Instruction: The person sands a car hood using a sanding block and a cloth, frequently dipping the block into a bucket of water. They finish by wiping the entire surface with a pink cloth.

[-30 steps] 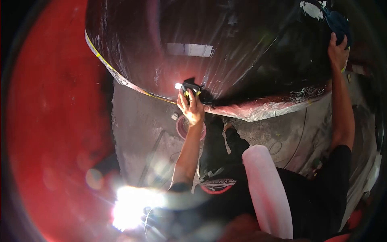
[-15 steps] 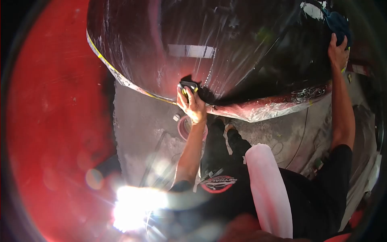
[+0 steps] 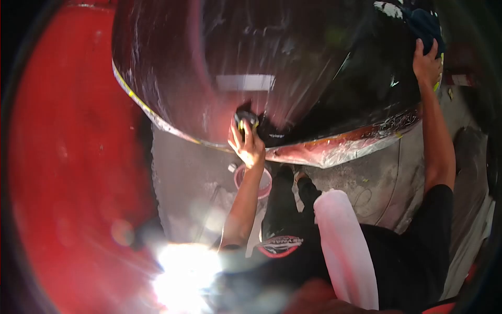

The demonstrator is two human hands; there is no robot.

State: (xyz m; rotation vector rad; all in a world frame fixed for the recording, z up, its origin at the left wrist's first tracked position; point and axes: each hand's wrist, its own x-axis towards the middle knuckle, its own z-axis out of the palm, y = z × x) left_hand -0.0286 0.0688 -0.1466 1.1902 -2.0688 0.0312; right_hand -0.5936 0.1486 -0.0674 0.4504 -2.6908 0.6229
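Observation:
A wet, glossy black panel [image 3: 314, 52] with masking along its lower edge fills the upper part of the view. Near that edge, left of the centre, my left hand [image 3: 247, 144] grips a small black and yellow block [image 3: 246, 119] pressed to the surface. At the upper right, my right hand [image 3: 428, 65] has its fingers on a dark blue cloth [image 3: 424, 27], which lies against the panel's right edge.
Below the panel, a pink bucket [image 3: 265, 184] stands on the grey floor [image 3: 180, 183] beside my legs. A large red surface [image 3: 78, 157] takes up the left side. Grey sheeting [image 3: 465, 209] lies at the right. Bright glare covers the lower left.
The view has shifted a little, and the panel's lower edge sits slightly lower. My left hand still holds the block near the edge; my right hand remains at the cloth.

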